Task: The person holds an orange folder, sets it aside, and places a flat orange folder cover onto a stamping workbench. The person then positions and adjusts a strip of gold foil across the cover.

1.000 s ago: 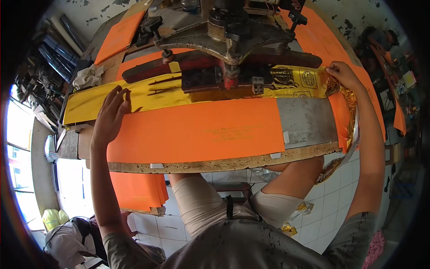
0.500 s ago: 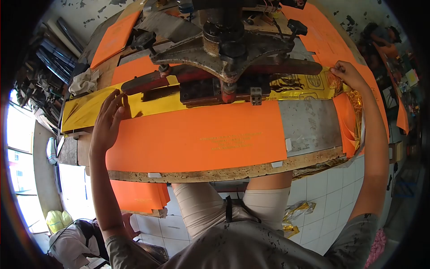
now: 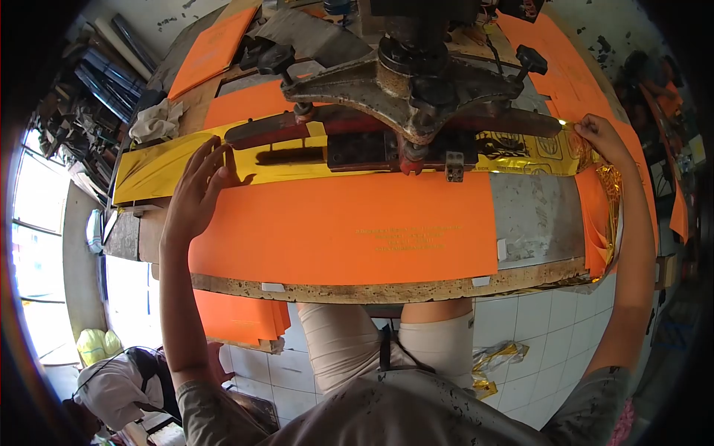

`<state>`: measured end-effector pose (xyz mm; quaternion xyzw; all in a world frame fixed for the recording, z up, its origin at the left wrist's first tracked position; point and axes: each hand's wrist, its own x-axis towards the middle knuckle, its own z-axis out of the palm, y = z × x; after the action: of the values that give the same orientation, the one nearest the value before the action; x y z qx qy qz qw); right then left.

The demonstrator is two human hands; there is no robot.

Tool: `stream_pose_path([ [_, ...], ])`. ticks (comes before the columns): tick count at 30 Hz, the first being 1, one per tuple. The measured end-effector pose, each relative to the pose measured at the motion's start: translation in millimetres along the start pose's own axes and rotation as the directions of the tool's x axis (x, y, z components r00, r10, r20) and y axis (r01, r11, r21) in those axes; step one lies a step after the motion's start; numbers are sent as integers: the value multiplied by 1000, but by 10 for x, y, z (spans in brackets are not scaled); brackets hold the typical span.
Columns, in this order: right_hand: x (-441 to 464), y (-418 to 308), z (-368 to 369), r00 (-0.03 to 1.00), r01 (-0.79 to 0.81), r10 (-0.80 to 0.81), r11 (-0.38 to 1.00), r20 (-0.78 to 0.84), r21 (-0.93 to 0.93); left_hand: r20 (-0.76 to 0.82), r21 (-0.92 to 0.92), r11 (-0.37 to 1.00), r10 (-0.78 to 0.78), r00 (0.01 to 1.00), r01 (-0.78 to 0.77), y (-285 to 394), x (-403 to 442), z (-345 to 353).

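Observation:
A long strip of gold foil (image 3: 160, 172) runs under the hot-stamping press (image 3: 405, 93) from left to right. My left hand (image 3: 195, 195) has its fingers stretched out over the foil's left part, beside the left end of the orange sheet (image 3: 327, 223). That sheet lies flat in front of the press and bears small lines of gold print. At the far right, my right hand (image 3: 606, 141) pinches the edge of the foil near its crumpled end. Dark stamped shapes show in the foil to the right of the press head. The black block (image 3: 364, 152) hides its middle.
A grey metal plate (image 3: 539, 223) lies right of the sheet, with white tabs along the front edge. Orange sheets (image 3: 238, 316) are stacked below the table at left. Foil scraps (image 3: 500, 355) lie on the tiled floor. Another person (image 3: 123, 386) is at lower left.
The whole scene has shifted a little rightward in the view. My left thumb stands slightly farther from the fingers. My right hand keeps its pinch at the foil's right end.

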<state>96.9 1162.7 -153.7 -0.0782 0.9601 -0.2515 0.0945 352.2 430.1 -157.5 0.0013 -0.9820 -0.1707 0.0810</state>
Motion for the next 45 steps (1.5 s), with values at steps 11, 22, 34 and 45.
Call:
stream_pose_path([
  [11, 54, 122, 42, 997, 68, -67, 996, -24, 59, 36, 30, 999, 17, 999, -18, -29, 12, -18],
  [22, -868, -800, -157, 962, 5, 5, 999, -273, 36, -341, -180, 979, 33, 940, -100, 203, -813, -255],
  [34, -2461, -1498, 2444, 552, 342, -420, 902, -720, -264, -622, -19, 992, -112, 775, 129, 482, -2118, 1592],
  [45, -2461, -1485, 2481, 533, 364, -412, 900, -739, -239, -794, 16, 997, -37, 607, 82, 264, -1845, 2007],
])
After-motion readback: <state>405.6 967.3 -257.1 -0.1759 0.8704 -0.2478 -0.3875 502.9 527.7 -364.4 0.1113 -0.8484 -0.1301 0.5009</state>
